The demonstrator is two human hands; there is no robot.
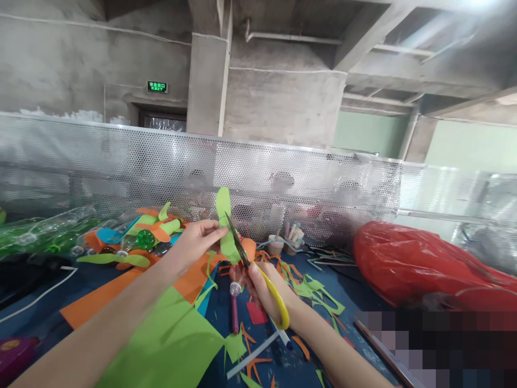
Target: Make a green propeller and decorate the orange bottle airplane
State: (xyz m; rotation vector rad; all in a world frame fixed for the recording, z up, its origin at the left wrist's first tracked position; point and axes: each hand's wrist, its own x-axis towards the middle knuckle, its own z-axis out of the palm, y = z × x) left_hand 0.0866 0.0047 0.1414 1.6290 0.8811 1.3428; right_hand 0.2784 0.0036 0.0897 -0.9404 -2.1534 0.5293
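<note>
My left hand [203, 240] pinches a light green paper blade [223, 202] with rounded ends, held upright above the table. In my right hand [264, 288] is a pair of scissors [278, 302] with yellow handles, its dark blades pointing up and left against the right side of the green paper. I cannot tell how far apart the blades are. Below the hands lie a small clear bottle piece [235, 289] and a purple-pink pen [235, 315]. A large green paper sheet [173, 345] lies under my left forearm, partly over orange sheets [97, 296].
Clear and green plastic bottles [48, 231] lie at the left, beside colourful paper propellers [157, 226]. Green paper scraps [319, 293] are strewn at the right. A red plastic bag [412, 264] bulges there too. Behind stand cups [277, 245] of tools and a perforated metal partition [258, 167].
</note>
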